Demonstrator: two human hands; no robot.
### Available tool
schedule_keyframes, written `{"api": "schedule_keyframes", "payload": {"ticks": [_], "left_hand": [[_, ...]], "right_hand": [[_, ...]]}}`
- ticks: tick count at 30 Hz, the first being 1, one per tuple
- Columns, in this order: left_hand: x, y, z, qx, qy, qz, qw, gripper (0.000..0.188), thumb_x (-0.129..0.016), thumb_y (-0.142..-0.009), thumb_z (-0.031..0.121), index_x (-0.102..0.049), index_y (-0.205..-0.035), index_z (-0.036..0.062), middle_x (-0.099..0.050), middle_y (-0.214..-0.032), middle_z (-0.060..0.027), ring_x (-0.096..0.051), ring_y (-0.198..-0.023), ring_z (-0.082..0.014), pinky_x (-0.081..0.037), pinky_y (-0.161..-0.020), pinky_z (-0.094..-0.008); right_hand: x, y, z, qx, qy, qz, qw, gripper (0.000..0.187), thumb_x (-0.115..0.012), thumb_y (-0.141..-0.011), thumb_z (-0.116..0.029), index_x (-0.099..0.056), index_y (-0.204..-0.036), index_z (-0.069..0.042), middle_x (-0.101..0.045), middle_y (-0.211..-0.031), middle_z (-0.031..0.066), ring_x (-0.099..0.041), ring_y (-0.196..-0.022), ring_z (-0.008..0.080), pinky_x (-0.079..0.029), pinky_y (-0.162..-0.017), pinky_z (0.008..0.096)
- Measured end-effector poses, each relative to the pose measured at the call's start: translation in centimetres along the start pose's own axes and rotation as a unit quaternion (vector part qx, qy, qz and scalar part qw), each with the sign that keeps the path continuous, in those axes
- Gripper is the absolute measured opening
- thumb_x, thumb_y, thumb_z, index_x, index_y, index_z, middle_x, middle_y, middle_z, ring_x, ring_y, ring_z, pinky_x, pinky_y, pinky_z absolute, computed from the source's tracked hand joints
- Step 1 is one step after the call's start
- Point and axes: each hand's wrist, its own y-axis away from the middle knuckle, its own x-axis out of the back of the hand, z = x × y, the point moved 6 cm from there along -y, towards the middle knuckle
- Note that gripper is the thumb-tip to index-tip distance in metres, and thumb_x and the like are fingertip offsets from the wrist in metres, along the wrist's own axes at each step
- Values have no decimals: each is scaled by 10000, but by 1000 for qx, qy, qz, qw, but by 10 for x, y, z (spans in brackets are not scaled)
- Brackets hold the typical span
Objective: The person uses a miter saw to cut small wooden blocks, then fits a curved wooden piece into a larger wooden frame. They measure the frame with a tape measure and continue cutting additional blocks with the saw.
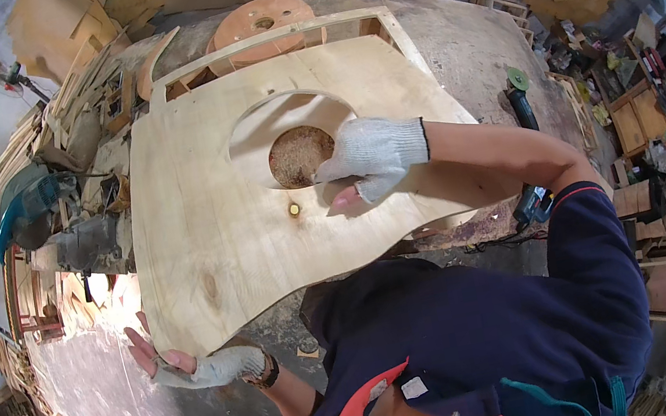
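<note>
A large pale plywood panel (203, 204) with a big round hole and a curved near edge lies over a wooden frame (401, 40). My right hand (382, 155), in a white knit glove with bare fingertips, grips the panel at the hole's right rim. My left hand (205, 367), gloved alike, holds the panel's near left corner; its thumb lies by the edge and its fingers stick out past the side. Through the hole shows a brown, grainy round patch (302, 155). Just below the hole sits a small yellowish round spot (294, 209).
Beyond the panel, a reddish-brown wooden disc (264, 19) rests on the worn workbench (458, 34). An angle grinder (520, 99) lies to the right, with a blue power tool (532, 206) nearer me. At left stands a teal power saw (26, 209), beside stacked wood strips (30, 159).
</note>
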Motion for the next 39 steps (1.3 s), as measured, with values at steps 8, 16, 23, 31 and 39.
{"api": "schedule_keyframes", "payload": {"ticks": [8, 16, 23, 31, 39], "left_hand": [[-35, 3, -64, 12, -63, -143, 988, 598, -570, -1034, 376, -561, -1351, -130, -589, -1444, -254, -612, -1260, -350, -475, -1092, -463], [-48, 5, -100, -35, -67, -253, 964, 497, -626, -990, 329, -672, -1242, -98, -647, -1380, -241, -633, -1181, -368, -482, -1030, -500], [-67, -19, -92, 3, -36, -261, 965, 492, -650, -1002, 352, -685, -1225, -85, -671, -1331, -226, -634, -1169, -350, -483, -1017, -462], [-95, -44, -74, -25, 19, -239, 971, 408, -670, -984, 300, -702, -1171, -62, -701, -1251, -220, -650, -1137, -359, -467, -1025, -489], [-71, -23, -88, -11, -31, -267, 963, 394, -675, -955, 335, -731, -1041, -46, -712, -1253, -228, -646, -1190, -394, -448, -1055, -517]], "right_hand": [[-12, -21, 63, -6, 7, -3, 1000, 381, -610, -993, -478, -685, -1011, -104, -684, -808, 215, -662, -779, 464, -507, -694, 568], [-21, -20, 84, -26, 46, 15, 998, 358, -644, -957, -465, -677, -971, -109, -666, -778, 231, -651, -751, 482, -513, -680, 569], [2, -29, 74, -45, -27, -10, 999, 339, -656, -933, -369, -696, -1019, -44, -650, -781, 254, -645, -758, 482, -505, -680, 546], [30, -32, 73, -74, -58, -44, 995, 414, -603, -984, -406, -664, -1061, -3, -649, -803, 260, -632, -781, 493, -501, -702, 534], [9, -27, 77, -86, -11, -53, 995, 364, -656, -947, -406, -674, -1046, -56, -680, -859, 239, -664, -827, 482, -520, -732, 537]]}}
